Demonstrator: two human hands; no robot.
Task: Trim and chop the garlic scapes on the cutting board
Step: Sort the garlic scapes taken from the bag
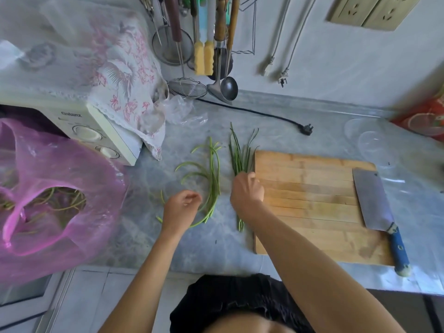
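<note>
1. Head view shows the right hand (247, 188) gripping a straight bundle of garlic scapes (240, 155) on the worktop (312, 131), just beside the left edge of the cutting board (305, 200).
2. That bundle's long axis runs top to bottom in the frame, parallel to the board's left edge, tips pointing to the upper part.
3. A second, curved bunch of scapes (211, 179) lies left of it; the left hand (181, 207) rests over its lower end with fingers loosely curled. Whether it pinches a stalk I cannot tell.
4. The right hand is nearer the board, so a short shift rightward looks likely.
5. The board's centre is bare; the cleaver (374, 200) lies along its right side, well apart.
</note>
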